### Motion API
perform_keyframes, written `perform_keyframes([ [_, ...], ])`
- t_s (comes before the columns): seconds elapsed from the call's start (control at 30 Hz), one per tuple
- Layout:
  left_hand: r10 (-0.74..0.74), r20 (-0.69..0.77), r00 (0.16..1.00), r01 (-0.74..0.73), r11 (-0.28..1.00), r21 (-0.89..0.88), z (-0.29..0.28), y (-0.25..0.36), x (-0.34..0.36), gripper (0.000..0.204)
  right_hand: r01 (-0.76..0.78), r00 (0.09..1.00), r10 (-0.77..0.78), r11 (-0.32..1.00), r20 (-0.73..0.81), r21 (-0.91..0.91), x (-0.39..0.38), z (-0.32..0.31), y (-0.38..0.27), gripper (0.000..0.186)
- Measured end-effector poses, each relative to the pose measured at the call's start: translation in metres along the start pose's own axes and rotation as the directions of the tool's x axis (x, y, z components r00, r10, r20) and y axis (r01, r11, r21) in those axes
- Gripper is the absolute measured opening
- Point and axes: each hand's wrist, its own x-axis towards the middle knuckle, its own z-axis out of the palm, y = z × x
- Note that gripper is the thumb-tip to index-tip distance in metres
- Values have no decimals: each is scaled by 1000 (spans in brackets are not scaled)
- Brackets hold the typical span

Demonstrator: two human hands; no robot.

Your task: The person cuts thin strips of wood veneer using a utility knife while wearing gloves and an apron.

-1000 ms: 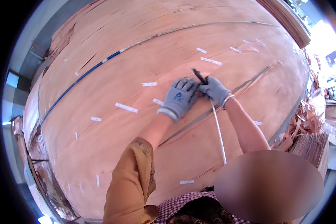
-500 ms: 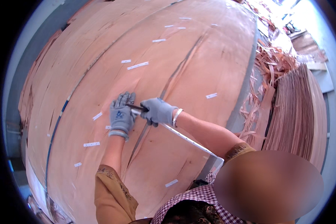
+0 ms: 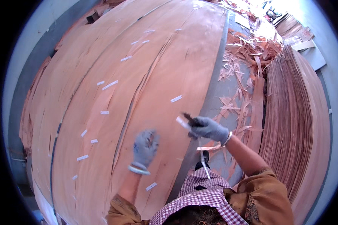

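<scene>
My right hand (image 3: pixel 211 130), in a grey glove, is closed round a dark, narrow tool (image 3: pixel 190 119) whose exact kind is blurred. A white paper tape (image 3: pixel 182 123) sticks out beside the tool, and a thin white length runs from under the hand down to my checked apron. My left hand (image 3: pixel 144 148), gloved too, is over the large wood veneer sheet (image 3: pixel 165 123); motion smears its fingers. Left of that hand, a long dark split (image 3: pixel 131 108) runs through the veneer. Short white tape pieces (image 3: pixel 176 98) are stuck on the sheet in several places.
On the right stands a tall stack of veneer sheets (image 3: pixel 289 123). Torn veneer scraps (image 3: pixel 251 48) litter the grey floor between stack and sheet. A dark blue cord or rod (image 3: pixel 60 123) lies along the sheet's left part. A thin veneer strip (image 3: pixel 210 148) is below my right hand.
My hands have moved apart: the right swung rightward off the split with the tool and tape, the left shifted right and nearer. The view has also shifted.
</scene>
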Motion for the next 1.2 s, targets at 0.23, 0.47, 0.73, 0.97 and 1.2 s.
perform_keyframes([
  [0.23,-326,345,880,472,518,-714,85,102,-11,10,71,988,-55,992,143,-107,-59,-10,-1,20],
  [0.47,-226,221,949,303,852,-428,171,137,25,12,-37,998,15,943,68,331,-121,-102,44,20],
  [0.73,40,30,999,-36,991,-131,210,110,128,5,140,907,-57,975,-417,171,-231,-188,157,16],
  [0.97,416,-82,906,-318,794,518,209,24,181,21,-138,427,531,838,-732,528,-392,-114,360,19],
  [1.2,416,5,909,-342,740,579,195,6,195,29,-350,20,894,425,-447,835,-465,41,480,15],
])
